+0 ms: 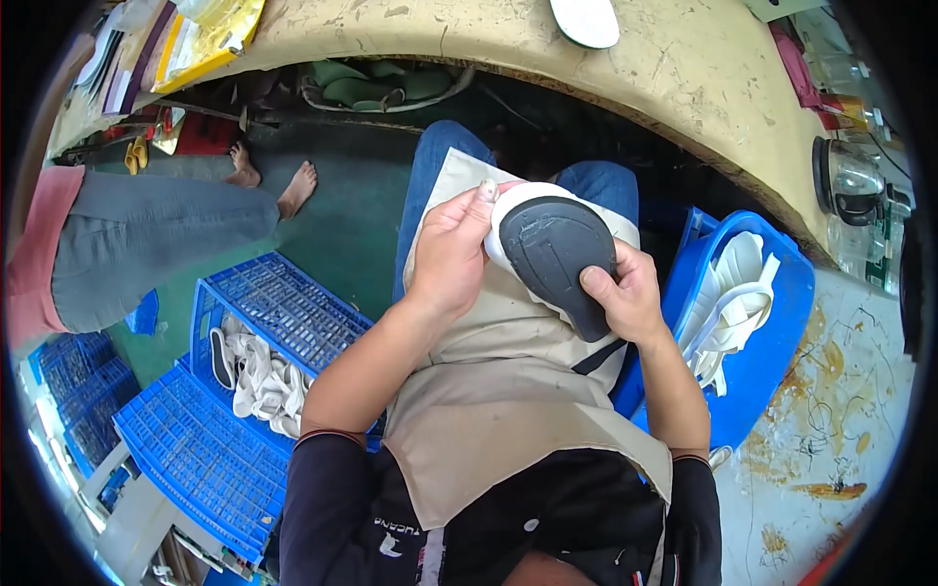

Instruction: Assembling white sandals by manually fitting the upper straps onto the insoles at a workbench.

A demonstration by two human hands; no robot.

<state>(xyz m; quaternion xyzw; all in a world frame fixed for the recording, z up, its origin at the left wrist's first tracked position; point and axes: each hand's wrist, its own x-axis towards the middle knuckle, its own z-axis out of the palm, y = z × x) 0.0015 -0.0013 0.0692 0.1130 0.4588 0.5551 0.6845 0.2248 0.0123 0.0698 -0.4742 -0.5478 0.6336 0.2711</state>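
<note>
Over my lap, a sandal or shoe part (555, 246) is held with its black underside up and a white rim showing round its wide end. My left hand (451, 244) pinches the white rim at that wide end, thumb on top. My right hand (633, 296) grips the narrower part from the right, its thumb pressed on the black face and its fingers largely hidden beneath. A beige apron (508, 391) lies under both forearms.
At my right, a blue bin (796, 293) holds white strappy pieces (738, 293). Blue crates (283, 308) with white shoes (262, 381) stand left. A worn tabletop (449, 29) bearing a white sole-shaped piece (586, 20) spans ahead. Another person's grey-trousered leg (161, 239) reaches in from the left.
</note>
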